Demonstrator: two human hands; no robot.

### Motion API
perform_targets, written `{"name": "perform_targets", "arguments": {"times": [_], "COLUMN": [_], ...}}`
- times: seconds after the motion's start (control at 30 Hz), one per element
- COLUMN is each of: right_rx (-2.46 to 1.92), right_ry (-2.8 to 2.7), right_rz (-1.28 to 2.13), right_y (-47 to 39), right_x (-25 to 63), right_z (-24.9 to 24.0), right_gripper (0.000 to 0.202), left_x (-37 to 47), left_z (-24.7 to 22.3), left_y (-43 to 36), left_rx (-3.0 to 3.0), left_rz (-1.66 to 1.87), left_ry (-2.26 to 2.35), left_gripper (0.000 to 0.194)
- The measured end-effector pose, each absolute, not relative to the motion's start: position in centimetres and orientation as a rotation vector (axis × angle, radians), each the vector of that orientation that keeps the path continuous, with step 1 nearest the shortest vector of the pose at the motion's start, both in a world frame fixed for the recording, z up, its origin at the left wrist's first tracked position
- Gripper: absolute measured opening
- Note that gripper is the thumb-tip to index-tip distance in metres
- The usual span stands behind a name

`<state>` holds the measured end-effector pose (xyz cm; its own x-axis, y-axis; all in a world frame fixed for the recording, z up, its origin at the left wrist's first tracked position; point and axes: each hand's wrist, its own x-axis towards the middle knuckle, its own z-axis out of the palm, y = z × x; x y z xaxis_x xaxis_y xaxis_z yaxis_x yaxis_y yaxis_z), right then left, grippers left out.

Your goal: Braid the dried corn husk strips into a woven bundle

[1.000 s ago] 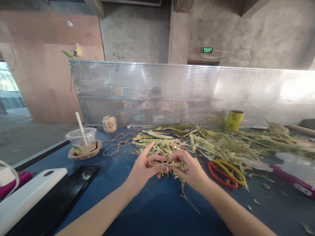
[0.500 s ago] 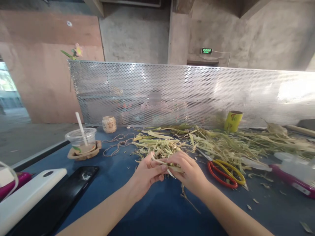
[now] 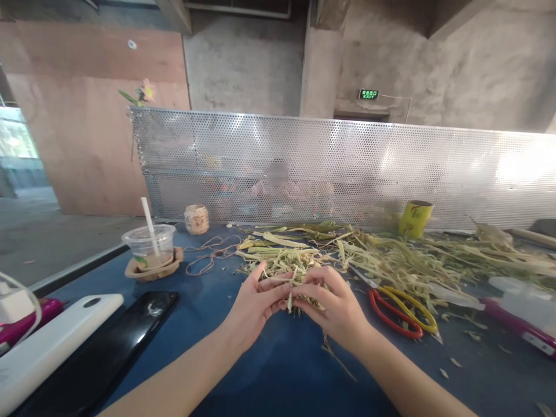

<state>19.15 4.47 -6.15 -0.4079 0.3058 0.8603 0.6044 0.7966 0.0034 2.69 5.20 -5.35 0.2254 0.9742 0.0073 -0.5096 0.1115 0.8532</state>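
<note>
Both hands meet at the middle of the table. My left hand (image 3: 256, 301) pinches a pale dried leaf strip (image 3: 290, 302) between thumb and fingers. From the other side my right hand (image 3: 334, 301) closes its fingertips on the same strip, and its index finger is bent. One short end of the strip points down between the hands; the rest is partly hidden by fingers. Just behind my fingers lies a heap of shredded dry leaves (image 3: 282, 262), partly covered by the hands. Scissors (image 3: 397, 313) with one red and one yellow handle rest to the right of my right hand.
Loose dry leaves (image 3: 391, 255) spread to the right. A yellow can (image 3: 416, 220), a small wrapped jar (image 3: 197, 220) and thin cord (image 3: 211, 255) sit farther back. At left are a lidded cup (image 3: 150, 246), a black phone (image 3: 108, 347) and a white power bank-like slab (image 3: 65, 341). A perforated metal screen (image 3: 347, 168) stands behind.
My right hand's fingers have lifted and bent more over the strip. The strip's free end has swung from slanting right to pointing nearly straight down. The view has shifted slightly.
</note>
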Motion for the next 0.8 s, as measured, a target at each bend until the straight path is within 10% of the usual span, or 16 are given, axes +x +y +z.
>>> {"name": "perform_targets", "arguments": {"times": [0.3,0.8], "right_rx": [-0.688,-0.873], "right_ry": [-1.926,-1.580], "right_rz": [-0.495,0.604], "right_y": [4.0,5.8], "right_x": [18.8,18.3], "right_z": [-5.6,-7.3], "right_gripper": [0.012,0.003], "left_x": [3.1,2.5], "left_z": [-5.6,-5.3], "left_y": [5.1,5.2], "left_rx": [0.879,1.374], "left_rz": [1.248,1.346], "left_ry": [0.730,0.832], "left_gripper": [0.109,0.110]}}
